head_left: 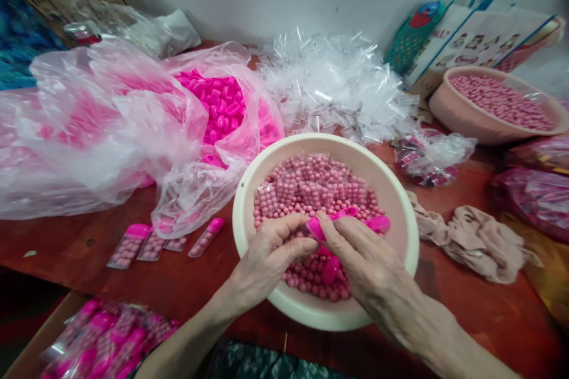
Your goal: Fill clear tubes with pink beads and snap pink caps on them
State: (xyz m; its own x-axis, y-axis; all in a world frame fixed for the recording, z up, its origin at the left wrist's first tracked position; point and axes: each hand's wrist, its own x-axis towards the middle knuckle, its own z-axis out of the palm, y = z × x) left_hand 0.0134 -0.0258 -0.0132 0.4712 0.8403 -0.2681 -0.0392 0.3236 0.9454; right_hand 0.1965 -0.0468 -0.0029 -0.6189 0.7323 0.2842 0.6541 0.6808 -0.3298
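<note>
A cream bowl [402, 213] full of small pink candy balls [311, 180] sits in front of me on a red-brown table. Both hands meet over its near half. My left hand [271, 254] pinches something small with curled fingers; what it holds is hidden. My right hand [360, 263] grips bright pink plastic caps [317, 226], fingertips touching the left hand's. More pink caps [377, 223] lie on the candy beside my right hand.
A pink plastic bag with bright pink caps [220, 103] lies left. Filled tubes [153, 244] lie on the table, more in a box [106, 340] at the near left. Clear wrappers [329, 83] are heaped behind. A second candy bowl [457, 118] and a cloth [475, 240] sit right.
</note>
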